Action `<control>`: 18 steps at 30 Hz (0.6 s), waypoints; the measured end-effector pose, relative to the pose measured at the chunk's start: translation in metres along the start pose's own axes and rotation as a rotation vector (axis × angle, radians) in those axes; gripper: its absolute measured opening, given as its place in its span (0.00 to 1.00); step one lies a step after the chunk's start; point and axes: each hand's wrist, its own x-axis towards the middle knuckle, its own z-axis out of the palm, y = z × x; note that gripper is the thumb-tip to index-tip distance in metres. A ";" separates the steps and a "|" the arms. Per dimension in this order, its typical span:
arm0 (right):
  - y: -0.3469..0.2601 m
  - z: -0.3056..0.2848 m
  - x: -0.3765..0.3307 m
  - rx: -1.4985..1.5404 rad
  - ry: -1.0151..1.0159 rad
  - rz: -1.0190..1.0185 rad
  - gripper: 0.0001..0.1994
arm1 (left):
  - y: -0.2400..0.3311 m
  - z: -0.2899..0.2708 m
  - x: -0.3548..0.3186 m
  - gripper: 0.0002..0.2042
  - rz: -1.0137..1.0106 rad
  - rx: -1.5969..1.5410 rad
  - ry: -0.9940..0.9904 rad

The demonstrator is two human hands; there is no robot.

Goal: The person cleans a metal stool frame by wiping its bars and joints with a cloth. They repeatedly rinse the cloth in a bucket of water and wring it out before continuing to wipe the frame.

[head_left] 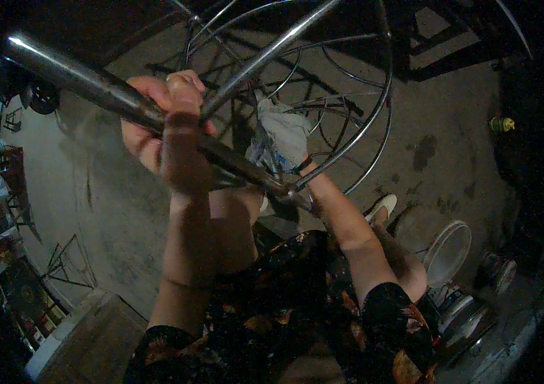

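The largest thing is a metal frame (270, 56) of straight bars and curved rods, held up before the person and spreading across the far middle of the scene. Its thick tube (77, 77) slants from the far left down to a joint near the middle, between the two forearms.

The left arm comes in from the near edge almost straight, the hand raised in front. The left hand (179, 128) has its grip closed around the thick tube, fingers curled over it.

The right arm reaches from the near right, leftward and away. The right hand (288, 137) is covered by grey fabric (278, 121), glove or cloth, among the frame's bars; how far its grip is closed, and on what, I cannot tell. A dark band (303, 165) circles that wrist.

At the near left stands a boxy wooden piece (89, 339); whether it holds anything is unclear. At the near right is a round thing with a pale rim (467, 237), basin or hoop, its inside too dim to read. A small yellow-green object (502, 123) sits at the far right.
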 end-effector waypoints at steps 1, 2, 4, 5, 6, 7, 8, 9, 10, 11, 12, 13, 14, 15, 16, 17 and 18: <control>-0.009 -0.001 0.001 -0.087 -0.032 0.010 0.08 | -0.003 0.000 0.000 0.07 -0.014 -0.001 0.021; -0.016 0.000 0.001 -0.174 -0.066 0.026 0.07 | -0.001 -0.003 0.000 0.07 -0.029 0.001 0.046; -0.039 -0.017 0.000 -1.088 -0.187 -0.770 0.13 | -0.009 0.001 -0.003 0.08 0.007 -0.075 -0.021; -0.049 -0.028 -0.006 -1.164 -0.133 -0.947 0.12 | -0.009 0.005 -0.002 0.08 -0.010 -0.068 -0.013; -0.059 -0.039 -0.015 -1.236 -0.076 -1.127 0.10 | -0.006 0.008 0.000 0.08 -0.029 -0.063 -0.008; -0.074 -0.049 -0.029 -1.157 0.042 -0.713 0.07 | 0.004 0.009 0.001 0.08 -0.089 0.008 0.051; -0.090 -0.061 -0.043 -1.051 0.231 -0.218 0.08 | 0.016 0.009 0.001 0.08 -0.156 0.067 0.111; -0.103 -0.076 -0.056 -0.971 0.385 0.176 0.12 | 0.024 0.013 0.002 0.07 -0.252 0.130 0.230; -0.118 -0.059 -0.079 -0.427 0.494 -0.163 0.13 | 0.021 0.010 0.000 0.07 -0.232 0.100 0.213; -0.165 -0.035 -0.092 -1.232 0.266 -0.341 0.10 | 0.025 0.004 0.000 0.07 -0.210 0.094 0.197; -0.188 -0.028 -0.101 -0.547 0.228 -0.298 0.09 | 0.025 0.005 -0.001 0.07 -0.196 0.055 0.164; -0.202 -0.029 -0.107 -0.992 0.140 -0.393 0.11 | 0.024 0.005 -0.005 0.08 -0.175 0.051 0.096; -0.215 -0.029 -0.110 -1.565 0.125 -0.559 0.13 | 0.027 0.006 -0.008 0.08 -0.186 0.050 0.099; -0.226 -0.026 -0.112 -1.955 0.148 -0.782 0.15 | 0.030 0.008 -0.013 0.08 -0.196 0.052 0.104; -0.236 -0.041 -0.102 -1.790 0.110 -0.735 0.16 | 0.034 0.016 -0.014 0.08 -0.206 0.031 0.098; -0.242 -0.046 -0.094 -1.856 0.031 -0.687 0.15 | 0.033 0.023 -0.015 0.08 -0.205 0.036 0.093; -0.242 -0.051 -0.083 -1.905 -0.060 -0.639 0.14 | 0.031 0.026 -0.016 0.08 -0.209 0.028 0.091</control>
